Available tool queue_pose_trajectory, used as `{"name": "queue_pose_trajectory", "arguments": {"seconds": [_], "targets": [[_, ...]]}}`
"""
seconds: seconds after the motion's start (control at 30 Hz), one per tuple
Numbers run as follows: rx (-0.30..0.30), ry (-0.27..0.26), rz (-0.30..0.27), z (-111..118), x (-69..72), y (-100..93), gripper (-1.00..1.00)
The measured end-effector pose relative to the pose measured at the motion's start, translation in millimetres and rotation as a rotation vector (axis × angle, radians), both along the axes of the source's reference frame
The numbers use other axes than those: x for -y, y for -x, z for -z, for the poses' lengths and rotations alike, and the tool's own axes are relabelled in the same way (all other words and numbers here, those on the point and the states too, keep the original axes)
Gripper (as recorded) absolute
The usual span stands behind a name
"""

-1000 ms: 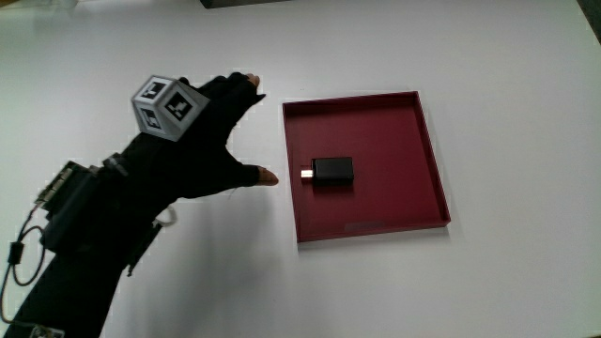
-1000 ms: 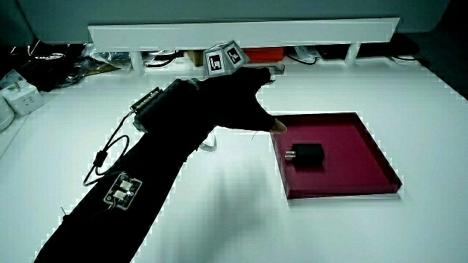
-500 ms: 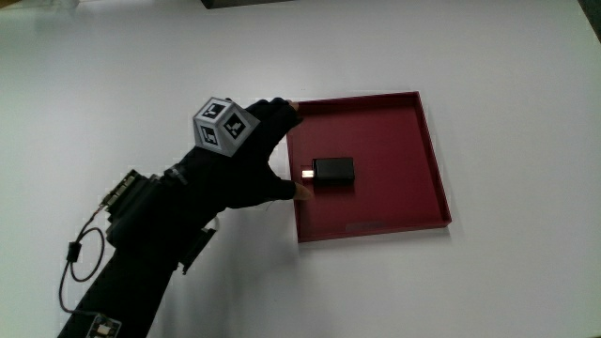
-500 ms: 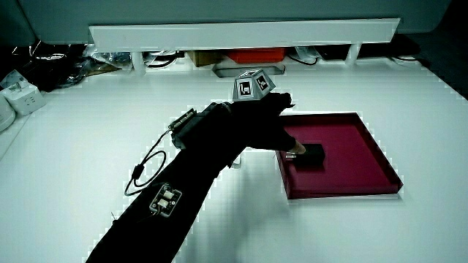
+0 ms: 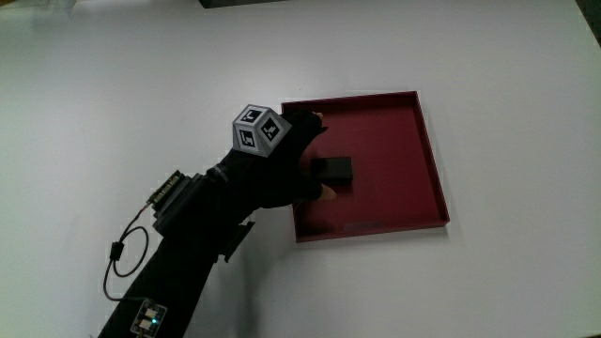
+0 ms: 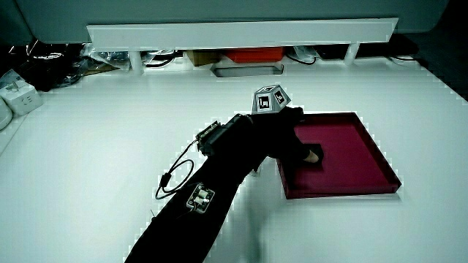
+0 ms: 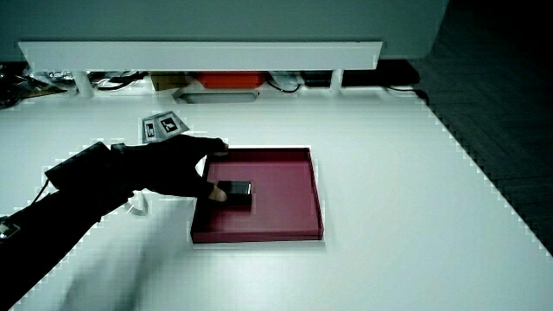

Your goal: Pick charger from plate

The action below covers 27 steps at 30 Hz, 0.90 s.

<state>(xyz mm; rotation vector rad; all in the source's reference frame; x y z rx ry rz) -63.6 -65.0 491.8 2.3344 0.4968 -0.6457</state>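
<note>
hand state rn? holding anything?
Hand: over the red plate's edge, fingers on the charger, which lies on the plate; whether the grasp has closed cannot be told.

My hand covers one end of the charger in the main view, and in a side view it hides nearly all of the charger. Whether my fingers actually clamp it or only touch it I cannot tell; the thumb tip sits at its end. My forearm runs off the picture's edge in every view.
</note>
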Motion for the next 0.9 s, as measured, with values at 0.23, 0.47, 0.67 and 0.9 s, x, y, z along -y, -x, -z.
{"name": "queue_pose_trajectory", "arguments": {"seconds": [0.23, 0.47, 0.67, 0.9], "targets": [[0.013, 0.036, -0.009, -24, -4.7, -13.2, 0.00], [0.021, 0.043, -0.023, -39, -10.0, -26.6, 0.00], [0.039, 0.041, -0.029, -46, -12.4, -33.4, 0.00], [0.037, 0.053, -0.028, -51, -14.5, -36.5, 0.00]]}}
